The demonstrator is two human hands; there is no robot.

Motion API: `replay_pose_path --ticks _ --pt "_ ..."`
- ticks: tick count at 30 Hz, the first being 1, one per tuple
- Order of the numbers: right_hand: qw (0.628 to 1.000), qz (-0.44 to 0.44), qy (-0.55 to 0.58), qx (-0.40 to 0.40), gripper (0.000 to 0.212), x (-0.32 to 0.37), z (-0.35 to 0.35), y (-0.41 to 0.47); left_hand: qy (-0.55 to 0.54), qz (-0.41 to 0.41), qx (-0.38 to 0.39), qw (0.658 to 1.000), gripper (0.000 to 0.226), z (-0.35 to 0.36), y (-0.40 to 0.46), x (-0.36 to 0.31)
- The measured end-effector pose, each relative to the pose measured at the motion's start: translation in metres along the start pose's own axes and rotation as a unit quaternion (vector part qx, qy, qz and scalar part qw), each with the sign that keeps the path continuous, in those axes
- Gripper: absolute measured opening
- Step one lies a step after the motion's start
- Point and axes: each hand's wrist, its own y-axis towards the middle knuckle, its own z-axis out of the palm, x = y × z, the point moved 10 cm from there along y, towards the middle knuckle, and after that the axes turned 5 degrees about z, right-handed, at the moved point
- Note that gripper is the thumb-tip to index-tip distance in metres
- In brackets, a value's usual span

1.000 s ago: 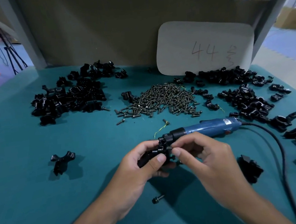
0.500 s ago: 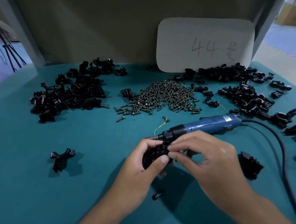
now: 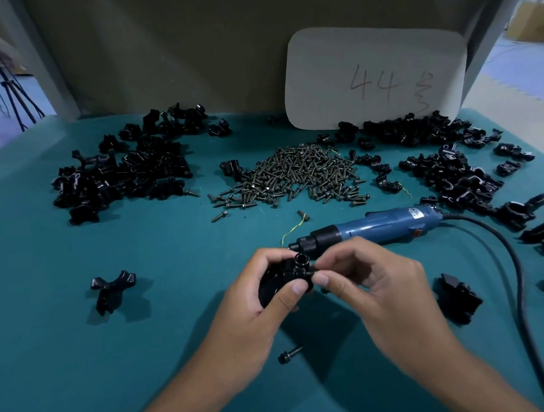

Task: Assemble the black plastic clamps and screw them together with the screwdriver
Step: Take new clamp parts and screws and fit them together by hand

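Overhead, both hands' fingers (image 3: 297, 288) grip a black clamp (image 3: 284, 276) above the teal table (image 3: 81, 373).

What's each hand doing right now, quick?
Left hand: closed around the black plastic clamp, holding it above the table.
Right hand: fingertips pinching at the clamp's right side; what they pinch is too small to tell.

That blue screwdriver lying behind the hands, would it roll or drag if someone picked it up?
The blue screwdriver looks round-bodied and lies on its side, so a nudge might roll it. Its black cord trails off its rear across the teal table and would probably tug a little. It is likely stiff, and heavier than the plastic parts.
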Motion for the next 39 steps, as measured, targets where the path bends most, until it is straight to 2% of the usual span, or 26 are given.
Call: replay_pose_path --ticks 4,10,16,19,23,28,31,35,39 --pt "0.999 0.039 0.026 0.009 0.013 -0.011 0.004 0.0 0.027 0.004 0.006 1.0 0.03 0.003 -0.002 -0.004" --pt "0.999 0.037 0.022 -0.006 0.014 -0.012 0.003 -0.001 0.041 0.002 0.009 0.999 0.034 0.004 -0.003 -0.008" --pt "0.998 0.027 0.061 0.007 0.014 -0.011 0.001 -0.002 0.034 -0.004 0.016 0.999 0.027 0.003 -0.005 -0.008" --pt "0.998 0.026 0.056 0.003 0.016 -0.012 -0.001 -0.001 0.012 -0.004 0.008 1.0 0.023 0.003 -0.005 -0.009" --pt "0.999 -0.002 0.042 -0.019 0.012 -0.008 -0.003 -0.001 -0.047 -0.003 -0.031 0.998 0.028 -0.004 -0.001 -0.01" --pt "0.998 -0.042 0.017 -0.042 0.009 -0.004 -0.004 -0.005 -0.007 0.002 0.002 1.0 0.027 0.002 -0.004 -0.014" --pt "0.997 -0.065 0.008 -0.042 0.008 0.002 -0.003 -0.006 0.015 0.007 -0.008 1.0 0.025 -0.001 -0.004 -0.015" --pt "0.998 -0.055 0.004 -0.037 0.008 0.001 0.0 -0.006 0.054 0.021 -0.029 0.998 0.031 -0.006 -0.004 -0.018" --pt "0.999 -0.035 0.006 -0.024 0.009 -0.002 0.001 -0.005 0.043 0.022 -0.028 0.998 0.033 -0.004 -0.004 -0.017"
